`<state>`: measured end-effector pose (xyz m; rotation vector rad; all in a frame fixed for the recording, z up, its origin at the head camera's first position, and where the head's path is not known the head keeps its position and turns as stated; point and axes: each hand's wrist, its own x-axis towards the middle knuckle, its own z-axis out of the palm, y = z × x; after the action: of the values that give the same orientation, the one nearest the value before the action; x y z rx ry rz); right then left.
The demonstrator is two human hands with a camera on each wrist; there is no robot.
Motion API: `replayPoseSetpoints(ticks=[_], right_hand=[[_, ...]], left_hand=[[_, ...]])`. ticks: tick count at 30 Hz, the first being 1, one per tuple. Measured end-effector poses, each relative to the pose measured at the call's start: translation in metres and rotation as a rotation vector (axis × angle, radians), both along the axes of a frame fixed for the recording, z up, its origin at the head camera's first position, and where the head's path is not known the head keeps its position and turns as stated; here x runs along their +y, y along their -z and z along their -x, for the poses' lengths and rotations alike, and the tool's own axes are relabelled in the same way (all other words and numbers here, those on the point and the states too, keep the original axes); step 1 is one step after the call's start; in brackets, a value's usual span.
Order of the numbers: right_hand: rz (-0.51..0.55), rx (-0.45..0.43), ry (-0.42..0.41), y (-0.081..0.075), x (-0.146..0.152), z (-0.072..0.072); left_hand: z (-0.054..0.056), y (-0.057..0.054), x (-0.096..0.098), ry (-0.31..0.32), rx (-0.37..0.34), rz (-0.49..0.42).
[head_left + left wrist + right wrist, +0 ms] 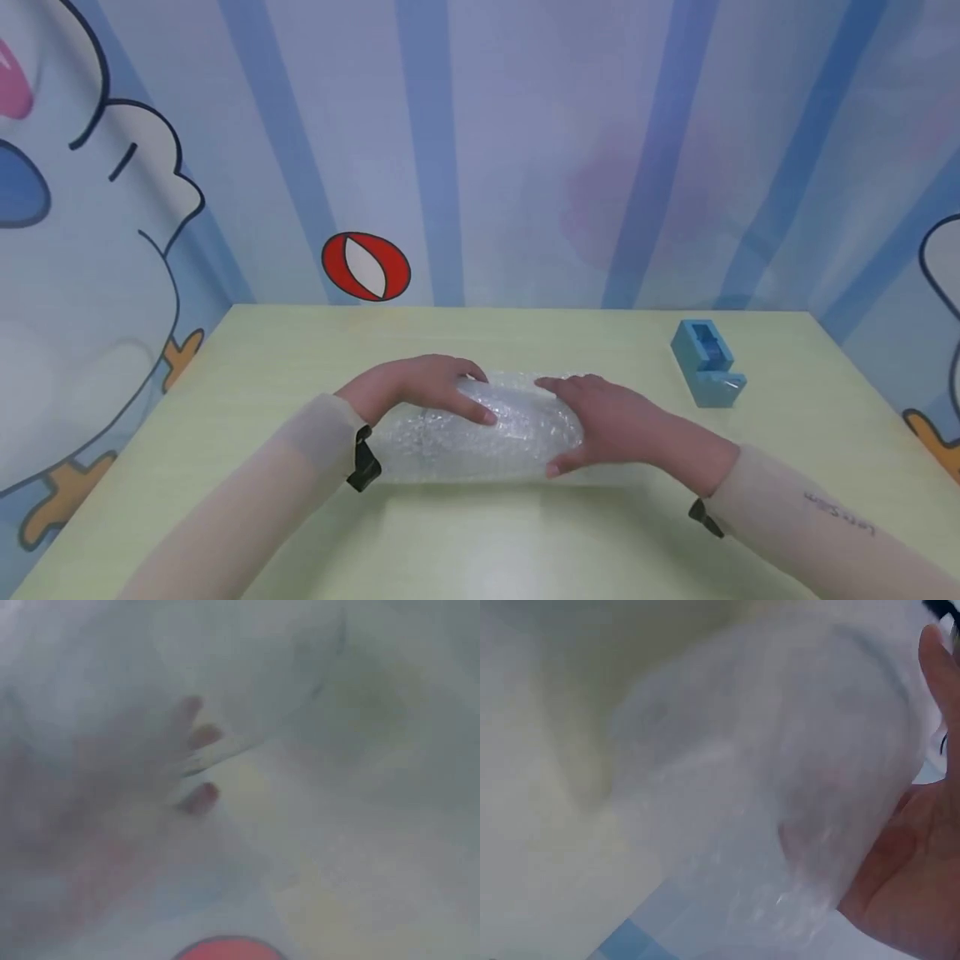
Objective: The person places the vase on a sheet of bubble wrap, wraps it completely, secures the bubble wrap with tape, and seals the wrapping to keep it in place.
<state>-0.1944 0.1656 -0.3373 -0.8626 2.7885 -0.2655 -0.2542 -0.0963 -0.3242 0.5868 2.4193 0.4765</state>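
A clear bubble wrap bundle [495, 433] lies across the middle of the table. From its left side my left hand [435, 387] grips it, thumb over the top and fingers toward the far side. My right hand [615, 421] holds the right end, its thumb at the near edge and fingers over the far part. In the right wrist view the bubble wrap [735, 772] bulges out beside my palm. The left wrist view is hazy, with fingertips [202, 796] showing faintly. What the wrap encloses is hidden.
A blue tape dispenser [705, 367] stands at the back right of the pale yellow table [495, 542]. Behind the table hangs a striped blue backdrop [510, 150] with cartoon figures and a red-and-white ball printed on it.
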Motion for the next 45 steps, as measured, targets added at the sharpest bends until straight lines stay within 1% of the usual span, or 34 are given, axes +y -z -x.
replayPoseSetpoints(ticks=[3, 6, 7, 12, 14, 16, 18, 21, 24, 27, 29, 31, 33, 36, 39, 43, 45], right_hand=[[0.015, -0.143, 0.018, -0.004, 0.001, 0.014], [0.01, -0.266, 0.021, -0.002, 0.002, 0.028], [0.01, -0.304, 0.035, -0.001, 0.002, 0.032], [0.01, -0.428, 0.08, 0.003, 0.005, 0.053], [0.011, -0.469, 0.089, 0.002, 0.005, 0.059], [0.011, -0.5, 0.094, 0.0, 0.006, 0.061], [0.008, -0.506, 0.098, -0.001, 0.005, 0.058], [0.003, -0.463, 0.101, -0.003, 0.003, 0.05], [0.001, -0.381, 0.084, -0.004, 0.001, 0.038], [0.006, -0.322, 0.057, -0.005, 0.001, 0.03], [0.001, -0.322, 0.057, -0.007, 0.002, 0.028], [0.003, -0.341, 0.05, -0.007, 0.004, 0.029], [0.014, -0.38, 0.045, -0.006, 0.005, 0.032], [0.043, -0.434, 0.03, -0.002, 0.006, 0.038], [0.058, -0.47, 0.024, 0.003, 0.006, 0.046], [0.065, -0.528, 0.042, 0.007, 0.008, 0.056], [0.085, -0.582, 0.049, 0.009, 0.011, 0.062]], left_hand=[[0.001, 0.001, -0.001, -0.014, 0.007, -0.004], [0.004, 0.003, -0.002, -0.023, 0.003, -0.012], [0.006, 0.004, -0.003, -0.026, 0.0, -0.015], [0.016, 0.008, -0.006, -0.053, -0.007, -0.053], [0.018, 0.009, -0.006, -0.057, -0.012, -0.08], [0.019, 0.011, -0.006, -0.055, -0.027, -0.106], [0.017, 0.011, -0.006, -0.058, -0.037, -0.128], [0.009, 0.012, -0.006, -0.07, -0.026, -0.148], [-0.004, 0.011, -0.008, -0.073, 0.037, -0.165], [-0.015, 0.012, -0.01, -0.049, 0.14, -0.173], [-0.02, 0.014, -0.01, -0.04, 0.195, -0.171], [-0.022, 0.016, -0.01, -0.03, 0.239, -0.164], [-0.024, 0.019, -0.01, -0.03, 0.256, -0.156], [-0.023, 0.021, -0.01, -0.03, 0.255, -0.151], [-0.019, 0.021, -0.01, -0.051, 0.23, -0.168], [-0.008, 0.019, -0.009, -0.097, 0.161, -0.202], [-0.002, 0.016, -0.007, -0.118, 0.108, -0.196]])
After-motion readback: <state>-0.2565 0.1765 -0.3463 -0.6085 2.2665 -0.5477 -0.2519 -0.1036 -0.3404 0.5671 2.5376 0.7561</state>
